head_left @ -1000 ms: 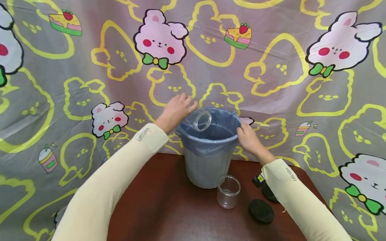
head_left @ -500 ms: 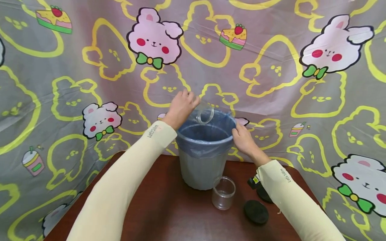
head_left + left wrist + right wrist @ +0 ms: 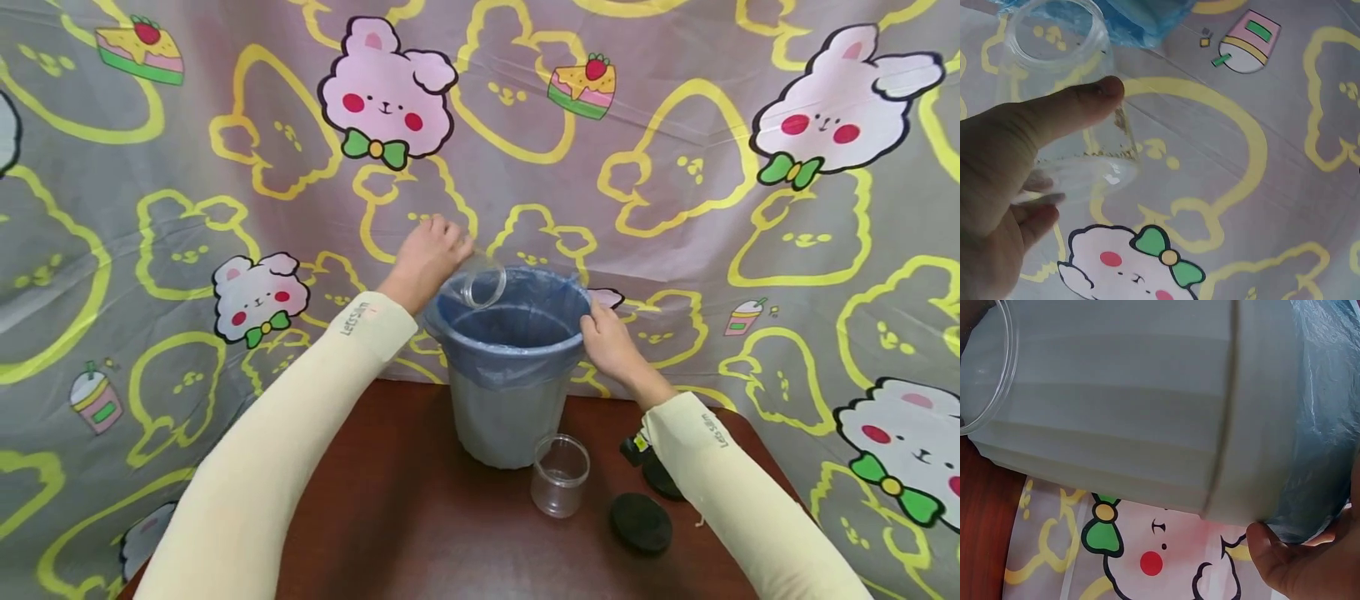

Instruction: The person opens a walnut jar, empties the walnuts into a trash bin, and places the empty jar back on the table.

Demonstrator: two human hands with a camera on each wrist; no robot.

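My left hand (image 3: 431,254) grips a clear plastic jar (image 3: 485,279), tilted with its mouth over the left side of a grey trash can (image 3: 506,417). Brown bits (image 3: 1121,122) cling to the jar's inner wall and around its base in the left wrist view. A blue plastic bag (image 3: 517,371) lines the can and folds down over its rim. On the can's right side, my right hand (image 3: 611,342) pinches the bagged rim between thumb and fingers. A second clear jar (image 3: 560,477) stands upright on the table, in front of the can.
A black round lid (image 3: 641,522) lies right of the standing jar. Behind it, another black disc (image 3: 663,477) and a small black item with a yellow-green label (image 3: 637,446) sit partly behind the right sleeve. A cartoon-print cloth (image 3: 675,208) hangs behind the brown table (image 3: 420,517).
The tilted jar rose and shifted right over the can, then moved back left with my left hand. My right hand keeps its hold on the rim.
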